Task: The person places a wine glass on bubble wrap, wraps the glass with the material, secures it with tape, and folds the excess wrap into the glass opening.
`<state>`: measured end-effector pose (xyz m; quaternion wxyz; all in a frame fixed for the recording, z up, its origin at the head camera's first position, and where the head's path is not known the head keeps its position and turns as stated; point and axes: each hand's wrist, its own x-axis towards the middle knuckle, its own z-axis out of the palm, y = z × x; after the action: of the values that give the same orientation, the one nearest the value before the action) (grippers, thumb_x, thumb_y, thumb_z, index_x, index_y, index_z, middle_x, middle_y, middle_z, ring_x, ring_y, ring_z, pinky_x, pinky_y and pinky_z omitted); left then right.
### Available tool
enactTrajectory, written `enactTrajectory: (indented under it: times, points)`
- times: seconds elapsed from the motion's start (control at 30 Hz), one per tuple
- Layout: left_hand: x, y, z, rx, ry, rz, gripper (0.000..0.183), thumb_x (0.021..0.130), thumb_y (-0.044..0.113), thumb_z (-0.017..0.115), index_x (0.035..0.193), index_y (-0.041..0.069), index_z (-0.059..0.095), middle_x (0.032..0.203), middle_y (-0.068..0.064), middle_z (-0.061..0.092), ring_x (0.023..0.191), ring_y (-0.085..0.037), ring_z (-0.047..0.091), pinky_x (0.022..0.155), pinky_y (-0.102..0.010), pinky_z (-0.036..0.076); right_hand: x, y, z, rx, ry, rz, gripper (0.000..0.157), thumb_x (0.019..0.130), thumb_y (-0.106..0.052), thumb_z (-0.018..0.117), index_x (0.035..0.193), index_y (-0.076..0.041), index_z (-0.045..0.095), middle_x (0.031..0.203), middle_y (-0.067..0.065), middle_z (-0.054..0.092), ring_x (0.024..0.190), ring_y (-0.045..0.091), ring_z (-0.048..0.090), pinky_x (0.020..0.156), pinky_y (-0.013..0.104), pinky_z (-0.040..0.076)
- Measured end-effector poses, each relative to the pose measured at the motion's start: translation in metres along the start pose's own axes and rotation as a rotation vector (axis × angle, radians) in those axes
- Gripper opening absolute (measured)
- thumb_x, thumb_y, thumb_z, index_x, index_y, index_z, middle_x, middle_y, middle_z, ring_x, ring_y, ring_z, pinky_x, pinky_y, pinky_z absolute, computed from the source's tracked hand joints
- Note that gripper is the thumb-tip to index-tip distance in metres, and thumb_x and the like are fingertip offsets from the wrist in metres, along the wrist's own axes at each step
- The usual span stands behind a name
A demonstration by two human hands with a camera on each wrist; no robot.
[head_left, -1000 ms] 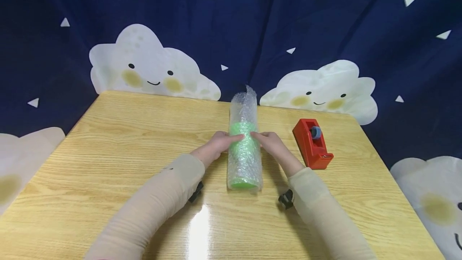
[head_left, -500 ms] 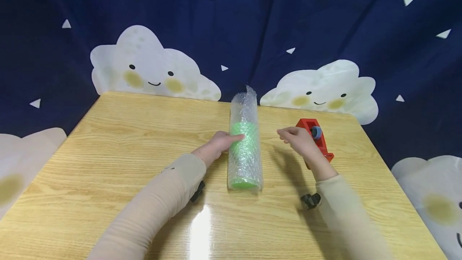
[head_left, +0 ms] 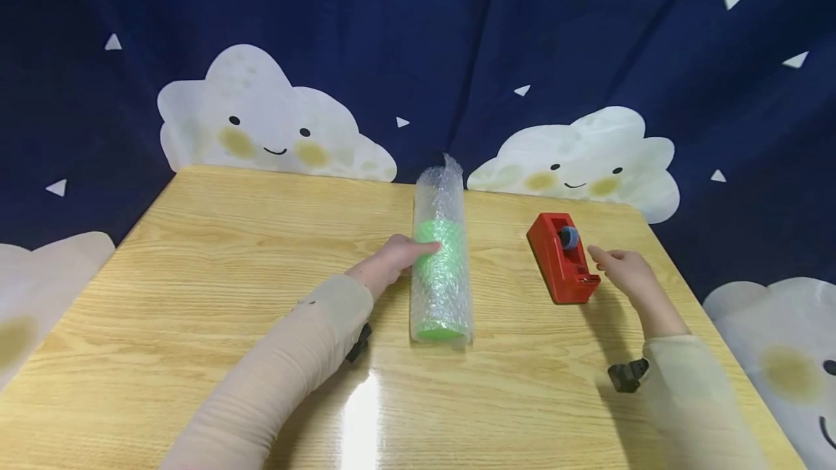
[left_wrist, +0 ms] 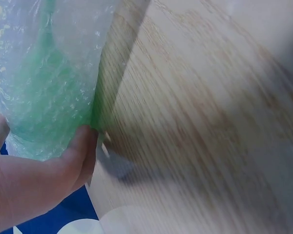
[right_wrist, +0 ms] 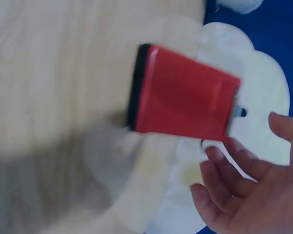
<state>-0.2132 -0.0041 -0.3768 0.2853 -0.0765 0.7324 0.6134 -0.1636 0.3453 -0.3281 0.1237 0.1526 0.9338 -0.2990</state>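
A bubble-wrapped green cylinder (head_left: 444, 289) lies lengthwise on the table in the middle of the head view. My left hand (head_left: 395, 256) holds its left side, thumb laid over the top; in the left wrist view that hand (left_wrist: 44, 178) has thumb and fingers on opposite sides of the bubble wrap (left_wrist: 49, 92). To the right stands a red tape dispenser (head_left: 555, 267) with a blue-cored tape roll (head_left: 570, 238). Just right of it hovers my right hand (head_left: 625, 272), holding nothing. The right wrist view shows its fingers (right_wrist: 222, 170) loosely bent close to the dispenser (right_wrist: 185, 97).
The wooden table (head_left: 261, 238) ends at the back against a dark blue curtain (head_left: 431, 35) printed with white clouds (head_left: 581, 158). Black wrist cameras (head_left: 627, 376) hang under both sleeves.
My right hand has let go of the wrapped cylinder and moved right, passing over the tape dispenser to its far side. The left hand has kept its hold, and the cylinder lies still.
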Motion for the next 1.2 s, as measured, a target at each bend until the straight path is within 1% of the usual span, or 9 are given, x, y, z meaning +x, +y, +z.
enactTrajectory:
  times: [0.13, 0.27, 0.37, 0.43, 0.57, 0.67, 0.83, 1.0, 1.2]
  points:
    - [0.001, 0.000, 0.001, 0.007, 0.004, -0.014, 0.072, 0.087, 0.038, 0.064, 0.138, -0.005, 0.036, 0.136, -0.016, 0.048, 0.129, -0.031, 0.044, 0.115, -0.049, 0.022, 0.003, 0.009, 0.003, 0.012, -0.070, 0.021, 0.084, 0.095, -0.057, 0.025, 0.136, 0.016, 0.034, 0.137, 0.036, 0.036, 0.123, 0.047, 0.040, 0.097, 0.055, 0.040]
    - [0.002, -0.001, 0.001, 0.005, 0.007, -0.017, 0.073, 0.086, 0.039, 0.064, 0.138, -0.004, 0.037, 0.136, -0.015, 0.048, 0.128, -0.030, 0.044, 0.115, -0.049, 0.022, 0.005, 0.010, 0.006, 0.030, -0.082, 0.027, 0.082, 0.095, -0.056, 0.027, 0.137, 0.014, 0.034, 0.142, 0.035, 0.030, 0.126, 0.047, 0.036, 0.099, 0.055, 0.039]
    - [0.003, 0.000, 0.001, -0.009, 0.009, -0.018, 0.071, 0.086, 0.037, 0.066, 0.137, -0.004, 0.039, 0.135, -0.014, 0.049, 0.126, -0.029, 0.046, 0.115, -0.046, 0.023, 0.007, 0.007, 0.006, 0.035, -0.093, 0.047, 0.079, 0.095, -0.056, 0.030, 0.137, 0.010, 0.036, 0.145, 0.033, 0.025, 0.129, 0.047, 0.032, 0.102, 0.055, 0.037]
    - [0.004, 0.001, 0.001, -0.017, 0.013, -0.018, 0.071, 0.085, 0.036, 0.067, 0.136, -0.004, 0.040, 0.135, -0.014, 0.049, 0.125, -0.028, 0.046, 0.114, -0.044, 0.025, 0.008, 0.006, 0.007, 0.038, -0.085, 0.054, 0.075, 0.094, -0.054, 0.034, 0.135, 0.009, 0.042, 0.145, 0.033, 0.026, 0.127, 0.045, 0.033, 0.101, 0.054, 0.038]
    - [0.004, 0.002, 0.003, -0.017, 0.033, -0.019, 0.072, 0.084, 0.035, 0.068, 0.137, -0.005, 0.039, 0.138, -0.015, 0.046, 0.128, -0.029, 0.044, 0.114, -0.043, 0.026, 0.011, 0.003, 0.009, 0.031, -0.045, 0.057, 0.065, 0.095, -0.050, 0.038, 0.123, 0.007, 0.054, 0.140, 0.032, 0.035, 0.118, 0.042, 0.040, 0.092, 0.048, 0.043]
    - [0.004, 0.003, 0.004, -0.023, 0.041, -0.018, 0.072, 0.084, 0.034, 0.069, 0.137, -0.005, 0.038, 0.138, -0.015, 0.045, 0.128, -0.029, 0.043, 0.113, -0.042, 0.027, 0.013, 0.003, 0.010, 0.025, -0.029, 0.066, 0.061, 0.095, -0.047, 0.040, 0.118, 0.008, 0.056, 0.135, 0.031, 0.040, 0.114, 0.039, 0.042, 0.088, 0.044, 0.044]
    - [0.004, 0.003, 0.005, -0.033, 0.046, -0.014, 0.071, 0.084, 0.031, 0.069, 0.136, -0.005, 0.038, 0.136, -0.015, 0.046, 0.125, -0.028, 0.045, 0.111, -0.040, 0.031, 0.014, 0.002, 0.010, 0.024, -0.038, 0.077, 0.060, 0.096, -0.043, 0.042, 0.122, 0.011, 0.052, 0.130, 0.030, 0.043, 0.113, 0.040, 0.043, 0.092, 0.049, 0.043]
    - [0.004, 0.003, 0.005, -0.041, 0.049, -0.014, 0.070, 0.084, 0.030, 0.069, 0.136, -0.005, 0.038, 0.135, -0.015, 0.047, 0.123, -0.027, 0.047, 0.109, -0.038, 0.033, 0.014, 0.000, 0.008, 0.021, -0.045, 0.075, 0.057, 0.096, -0.040, 0.044, 0.121, 0.011, 0.053, 0.131, 0.031, 0.044, 0.114, 0.041, 0.044, 0.094, 0.051, 0.042]
    - [0.005, 0.003, 0.005, -0.021, 0.057, -0.025, 0.074, 0.084, 0.032, 0.069, 0.138, -0.005, 0.035, 0.138, -0.015, 0.044, 0.126, -0.027, 0.043, 0.112, -0.041, 0.029, 0.016, -0.002, 0.006, 0.025, -0.061, 0.092, 0.056, 0.095, -0.039, 0.045, 0.122, 0.010, 0.052, 0.134, 0.031, 0.039, 0.117, 0.042, 0.041, 0.099, 0.055, 0.038]
